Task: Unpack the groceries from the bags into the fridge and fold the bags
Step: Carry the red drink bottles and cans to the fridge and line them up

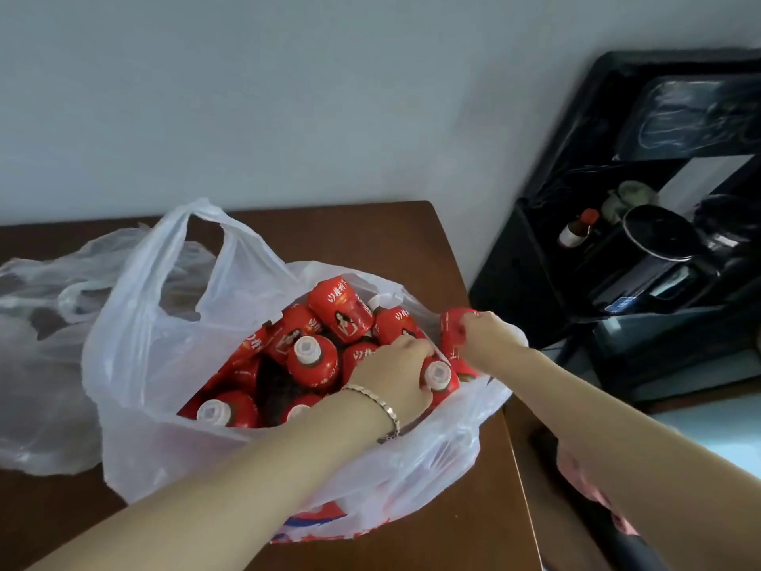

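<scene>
A white bag [164, 364] on the table [370, 224] brims with red bottles [346, 315]. The left hand [395, 377] clamps its fingers on one bottle [440, 379]; the right hand [492, 335] clamps another. Unpacking looks barely begun, and no bag is folded.

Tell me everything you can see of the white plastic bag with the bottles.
The white plastic bag is thin, translucent, with a loop handle standing up behind and red-blue print low in front. It sits open on the brown table, packed with red-labelled bottles. The left hand and right hand each grip one.
</scene>
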Available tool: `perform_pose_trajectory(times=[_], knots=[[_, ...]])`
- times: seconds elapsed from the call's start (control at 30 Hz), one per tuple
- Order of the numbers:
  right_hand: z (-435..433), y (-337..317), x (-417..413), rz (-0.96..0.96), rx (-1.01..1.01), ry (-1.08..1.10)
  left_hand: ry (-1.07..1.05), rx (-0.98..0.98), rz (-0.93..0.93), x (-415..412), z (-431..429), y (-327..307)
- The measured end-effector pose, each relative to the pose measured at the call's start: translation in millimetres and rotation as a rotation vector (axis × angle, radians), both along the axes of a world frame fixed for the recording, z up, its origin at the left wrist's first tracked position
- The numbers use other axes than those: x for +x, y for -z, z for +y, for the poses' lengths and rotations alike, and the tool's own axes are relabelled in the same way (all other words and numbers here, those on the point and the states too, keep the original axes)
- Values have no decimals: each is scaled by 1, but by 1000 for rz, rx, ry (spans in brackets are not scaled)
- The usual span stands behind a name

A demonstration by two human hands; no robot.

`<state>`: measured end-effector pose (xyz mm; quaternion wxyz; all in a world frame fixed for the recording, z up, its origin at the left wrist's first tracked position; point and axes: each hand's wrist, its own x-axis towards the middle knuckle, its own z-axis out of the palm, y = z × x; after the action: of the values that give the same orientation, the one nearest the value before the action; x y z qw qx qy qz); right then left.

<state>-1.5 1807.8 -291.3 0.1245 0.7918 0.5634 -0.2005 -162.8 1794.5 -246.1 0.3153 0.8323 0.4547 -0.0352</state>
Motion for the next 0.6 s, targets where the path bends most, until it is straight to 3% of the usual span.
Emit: perform_pose_trajectory(times=[0.07, 0.23, 0.33, 0.5, 0.6], knots=[[-5, 19, 13, 73, -77, 96, 57, 51, 49, 15, 4, 11], [-3, 46, 20, 282, 39, 432, 223, 70, 243, 42, 8, 30], [6, 48, 15, 463, 31, 651, 201, 21, 240, 49, 11, 36], [-5, 46, 12, 587, 244, 718, 82, -64, 191, 35, 8, 36], [-7, 38, 4, 656, 256, 813, 7, -18, 127, 20, 4, 36]])
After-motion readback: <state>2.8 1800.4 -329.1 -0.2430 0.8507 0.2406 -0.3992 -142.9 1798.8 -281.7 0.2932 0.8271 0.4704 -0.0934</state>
